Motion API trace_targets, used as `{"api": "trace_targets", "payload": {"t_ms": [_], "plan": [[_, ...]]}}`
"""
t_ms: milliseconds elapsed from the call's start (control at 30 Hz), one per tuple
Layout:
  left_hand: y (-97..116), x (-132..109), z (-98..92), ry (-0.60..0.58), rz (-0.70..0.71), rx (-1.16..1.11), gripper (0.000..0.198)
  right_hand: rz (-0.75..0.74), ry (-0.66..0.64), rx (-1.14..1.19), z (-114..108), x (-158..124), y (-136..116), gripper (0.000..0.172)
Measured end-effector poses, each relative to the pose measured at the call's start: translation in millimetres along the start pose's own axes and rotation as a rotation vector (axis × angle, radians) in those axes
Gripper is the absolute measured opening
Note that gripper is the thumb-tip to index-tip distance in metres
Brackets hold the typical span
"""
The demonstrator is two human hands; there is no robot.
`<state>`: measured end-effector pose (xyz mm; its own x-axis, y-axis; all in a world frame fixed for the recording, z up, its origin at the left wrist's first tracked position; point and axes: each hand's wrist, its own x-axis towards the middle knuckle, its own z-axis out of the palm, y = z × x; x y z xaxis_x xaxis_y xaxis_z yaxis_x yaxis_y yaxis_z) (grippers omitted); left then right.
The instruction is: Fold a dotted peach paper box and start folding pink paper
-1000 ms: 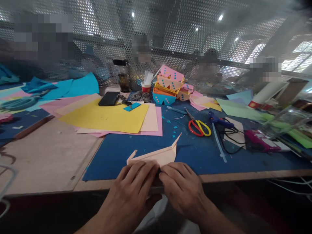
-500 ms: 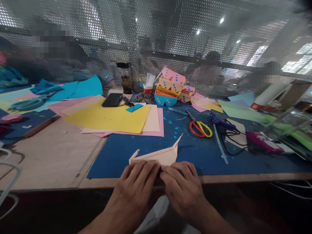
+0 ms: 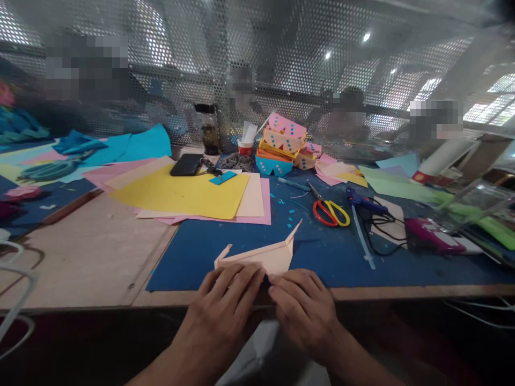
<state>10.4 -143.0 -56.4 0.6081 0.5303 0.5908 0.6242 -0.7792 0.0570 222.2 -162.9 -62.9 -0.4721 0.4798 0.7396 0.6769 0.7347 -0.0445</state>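
Note:
A peach sheet of folded paper (image 3: 277,258) lies on the blue mat by the table's front edge, with a thin pointed flap rising at its right end and a short bent flap at its left. My left hand (image 3: 229,295) bears down on its near edge, fingers together and curled over it. Close beside it, my right hand (image 3: 303,300) grips the same edge with bent fingers, thumb side toward the left hand. A small dark gap shows between the fingertips. Both hands hide the near part of the paper.
Red-and-yellow scissors (image 3: 330,212) and a blue glue gun (image 3: 364,201) with a black cord lie to the right. Yellow paper (image 3: 185,195) tops a stack at left, bearing a black wallet-like item (image 3: 187,164). Decorated paper baskets (image 3: 274,165), a paper cup (image 3: 245,146) and a bottle (image 3: 209,131) stand behind.
My fingertips have drawn slightly apart, the right ones shifting a little to the right. The folded paper stays nearly in place, and the view has shifted slightly.

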Motion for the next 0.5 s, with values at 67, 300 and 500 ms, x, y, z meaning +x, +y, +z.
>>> {"api": "trace_targets", "payload": {"t_ms": [67, 300, 500], "plan": [[0.2, 2.3, -0.8, 0.005, 0.0, 0.0, 0.034, 0.024, -0.003, 0.009, -0.3, 1.9, -1.3, 0.019], [3.0, 5.4, -3.8, 0.003, 0.004, 0.012, 0.033, 0.026, -0.029, 0.031, -1.0, 1.1, -2.3, 0.022], [2.5, 0.7, -3.8, -0.018, -0.015, -0.022, 0.038, 0.262, 0.096, 0.249, -5.6, -2.4, -6.8, 0.034]]}}
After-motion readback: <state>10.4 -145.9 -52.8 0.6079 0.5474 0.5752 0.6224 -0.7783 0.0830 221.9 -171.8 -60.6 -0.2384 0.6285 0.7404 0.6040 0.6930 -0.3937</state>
